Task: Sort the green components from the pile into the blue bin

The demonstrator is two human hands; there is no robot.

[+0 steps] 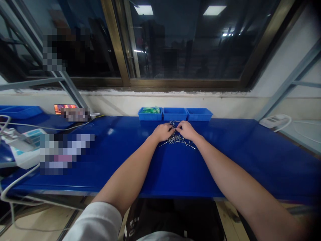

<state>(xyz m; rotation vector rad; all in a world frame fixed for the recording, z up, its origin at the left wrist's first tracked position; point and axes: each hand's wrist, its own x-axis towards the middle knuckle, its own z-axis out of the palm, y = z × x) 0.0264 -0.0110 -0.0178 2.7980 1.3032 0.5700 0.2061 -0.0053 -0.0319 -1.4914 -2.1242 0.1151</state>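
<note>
A pile of small metal rods and screw-like pieces lies on the blue tabletop, in front of the bins. Over the left side of the pile rests my left hand, its fingers curled on the metal pieces; what they hold, if anything, is too small to tell. My right hand is at the pile's right side, thumb and fingertips pinched together near the left fingertips. Anything between them cannot be made out. Longer thin rods stick out from the pile toward the lower left and lower right.
Three blue bins stand behind the pile: the left bin has green packaging, beside a middle bin and a right bin. A white device sits at the right. Leftward are a lit screen, cables and a white-and-blue device.
</note>
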